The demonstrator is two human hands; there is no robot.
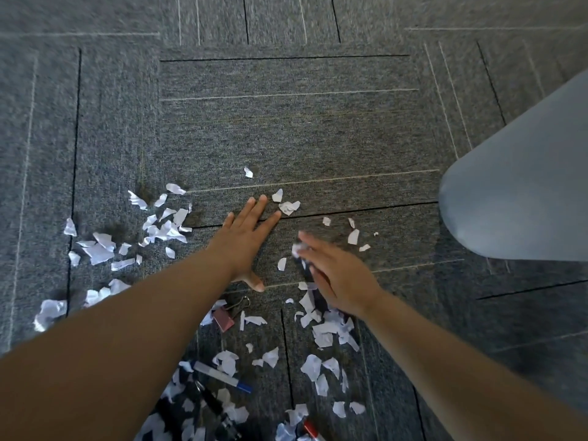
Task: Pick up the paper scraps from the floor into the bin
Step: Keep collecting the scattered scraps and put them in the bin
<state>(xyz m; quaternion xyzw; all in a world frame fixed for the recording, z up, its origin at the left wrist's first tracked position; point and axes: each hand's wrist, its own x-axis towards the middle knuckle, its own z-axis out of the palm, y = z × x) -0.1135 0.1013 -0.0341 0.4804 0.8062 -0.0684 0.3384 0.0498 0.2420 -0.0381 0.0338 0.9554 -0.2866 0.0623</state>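
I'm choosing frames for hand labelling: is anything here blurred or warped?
In the head view, the right hand is motion-smeared at the fingertips, so its grip cannot be read; the left hand lies sharp and flat on the carpet; carpet lines bow toward the edges, wide-angle distortion; light is soft, shadows faint.

The floor (286,132) is grey carpet laid in square tiles, crossed by thin pale and dark lines. White paper scraps (98,251) lie scattered over it: a thick patch at the left, another near the bottom middle, and a few loose bits further out. Among the near scraps lie a pink binder clip (224,319), a white pen with a blue cap (222,377) and a black pen (213,405). The left hand (246,240) lies flat on the carpet, fingers straight.
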